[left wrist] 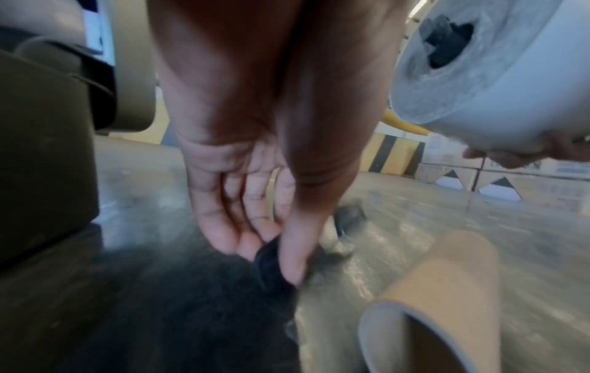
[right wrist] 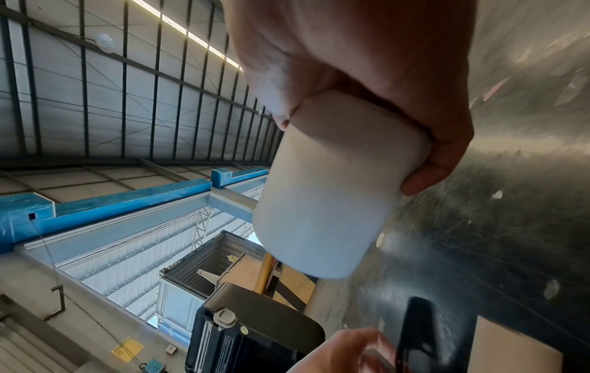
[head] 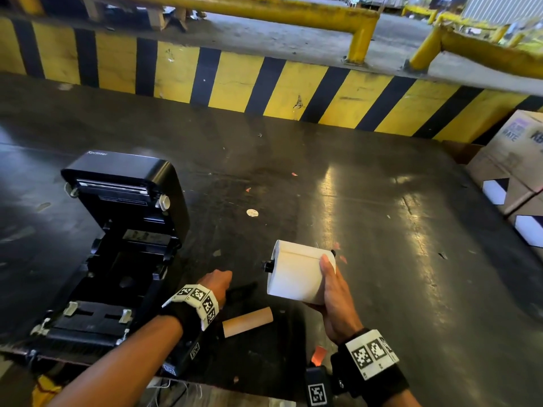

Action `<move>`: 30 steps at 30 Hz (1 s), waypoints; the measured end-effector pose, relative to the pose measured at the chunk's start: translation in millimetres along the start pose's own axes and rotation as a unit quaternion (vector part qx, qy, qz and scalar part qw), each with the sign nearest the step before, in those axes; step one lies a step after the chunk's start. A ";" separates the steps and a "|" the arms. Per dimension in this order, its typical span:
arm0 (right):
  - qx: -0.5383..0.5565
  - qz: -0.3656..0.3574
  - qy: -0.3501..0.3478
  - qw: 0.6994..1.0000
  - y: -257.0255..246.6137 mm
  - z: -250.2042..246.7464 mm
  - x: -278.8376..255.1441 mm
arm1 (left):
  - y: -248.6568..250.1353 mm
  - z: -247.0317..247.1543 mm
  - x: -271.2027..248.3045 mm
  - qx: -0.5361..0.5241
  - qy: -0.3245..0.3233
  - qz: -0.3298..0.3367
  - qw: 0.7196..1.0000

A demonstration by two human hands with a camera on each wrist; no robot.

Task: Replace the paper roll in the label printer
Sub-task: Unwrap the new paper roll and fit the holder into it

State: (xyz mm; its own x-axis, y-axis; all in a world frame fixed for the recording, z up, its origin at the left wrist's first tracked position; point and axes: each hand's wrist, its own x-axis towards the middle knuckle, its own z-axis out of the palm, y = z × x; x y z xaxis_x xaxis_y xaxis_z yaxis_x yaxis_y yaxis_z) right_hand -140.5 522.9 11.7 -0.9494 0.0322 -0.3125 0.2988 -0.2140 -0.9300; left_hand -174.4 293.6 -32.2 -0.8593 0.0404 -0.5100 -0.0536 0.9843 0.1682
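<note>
Two hands busy here, so quick rundown. Right hand [head: 335, 292] has its grip wrapped round the end of the new white paper roll [head: 296, 273], held up off the table [head: 382, 201], fingers curled under it and thumb lying over the top. A black spindle [head: 268, 266] is already through the core, with its stub poking out the end that faces 9 o'clock.

Left hand [head: 217, 284] is down at the table just beside the roll, at about 8 o'clock from it. From the left wrist view, thumb and fingertips [left wrist: 245, 242] are pinching a small black plastic piece [left wrist: 271, 262]. It's blurry, but my guess is it's the spindle's end guide.

Printer [head: 117, 254] sits at 9 o'clock from the roll with its lid flipped up and the bay bare. The old brown cardboard core [head: 248, 321] lies on the table between the two wrists, out of the way.

What matters next: the roll's long axis runs roughly 9 to 3, spindle stub pointing toward the left hand, which is the nearer one to that free end. So I'd expect the black piece to slide onto the stub from the 9 o'clock side before the whole thing drops into the bay. Needs lining up square or it'll jam.
</note>
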 end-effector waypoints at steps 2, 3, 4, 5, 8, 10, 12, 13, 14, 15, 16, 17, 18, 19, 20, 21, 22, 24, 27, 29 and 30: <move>0.002 0.003 -0.001 1.000 0.8 2.6 -0.2 | -4.0 -0.9 -2.0 -0.053 0.031 0.006 0.998; 0.004 0.005 -0.003 1.000 1.1 4.4 -0.7 | -6.5 -2.0 -2.2 -0.085 0.057 0.008 0.995; 0.005 0.007 -0.007 1.000 1.4 6.0 -1.3 | -8.1 -3.8 -2.0 -0.120 0.084 0.007 0.989; 0.005 0.008 -0.010 1.000 2.1 7.1 -1.9 | -8.1 -7.7 -3.7 -0.162 0.108 0.009 0.981; 0.000 0.012 -0.009 1.000 5.0 14.7 -4.8 | -7.6 -21.0 -13.6 -0.293 0.162 0.045 0.941; 0.000 0.015 -0.005 1.000 6.4 19.9 -6.6 | -3.7 -27.5 -23.3 -0.338 0.168 0.081 0.923; 0.003 0.023 -0.002 1.000 8.2 26.0 -9.8 | 0.5 -29.6 -35.6 -0.353 0.147 0.117 0.917; 0.003 0.025 -0.001 1.000 8.4 29.2 -11.2 | 1.7 -30.1 -40.9 -0.351 0.142 0.131 0.916; 0.002 0.025 0.000 1.000 8.4 31.0 -11.9 | 2.8 -30.4 -44.9 -0.347 0.143 0.141 0.916; -0.001 0.028 0.000 1.000 8.4 32.5 -12.2 | 3.3 -31.6 -48.8 -0.348 0.147 0.150 0.914; -0.005 0.031 -0.001 1.000 7.8 34.6 -11.1 | 2.0 -33.5 -51.2 -0.352 0.154 0.156 0.910; -0.007 0.035 -0.002 0.999 7.8 36.0 -10.4 | 0.6 -34.8 -53.6 -0.357 0.159 0.162 0.906; -0.004 0.038 -0.003 0.999 6.3 38.4 -8.3 | -1.2 -36.6 -55.3 -0.361 0.164 0.167 0.903; 0.005 0.040 -0.002 0.999 5.2 39.7 -5.9 | -2.1 -38.2 -56.6 -0.363 0.171 0.171 0.900; 0.015 0.042 -0.004 0.999 4.4 40.6 -2.7 | -3.6 -39.1 -56.7 -0.363 0.181 0.174 0.897; 0.021 0.042 -0.006 0.999 3.3 43.0 0.8 | -6.1 -39.9 -56.1 -0.363 0.194 0.173 0.895; 0.024 0.040 -0.010 0.999 2.0 44.5 3.3 | -8.1 -40.1 -55.0 -0.361 0.204 0.170 0.894; 0.026 0.038 -0.019 0.999 -1.9 47.0 8.6 | -12.3 -41.3 -52.7 -0.356 0.217 0.163 0.894; 0.018 0.040 -0.025 0.999 -7.0 49.9 18.6 | -12.1 -43.6 -52.5 -0.321 0.227 0.164 0.905; 0.008 0.042 -0.032 0.999 -10.0 53.9 25.8 | -9.2 -46.1 -53.4 -0.298 0.239 0.163 0.910; 0.005 0.045 -0.036 0.998 -10.5 55.1 29.4 | -8.0 -47.5 -53.7 -0.291 0.242 0.168 0.910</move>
State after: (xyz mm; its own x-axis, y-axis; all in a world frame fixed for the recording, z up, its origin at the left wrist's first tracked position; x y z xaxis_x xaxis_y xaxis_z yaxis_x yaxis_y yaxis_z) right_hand -176.9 472.3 22.9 -0.9237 -0.0570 -0.3789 0.3817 -0.2223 -0.8971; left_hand -152.0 275.4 33.9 -0.9928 0.1035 0.0611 0.1148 0.6672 0.7359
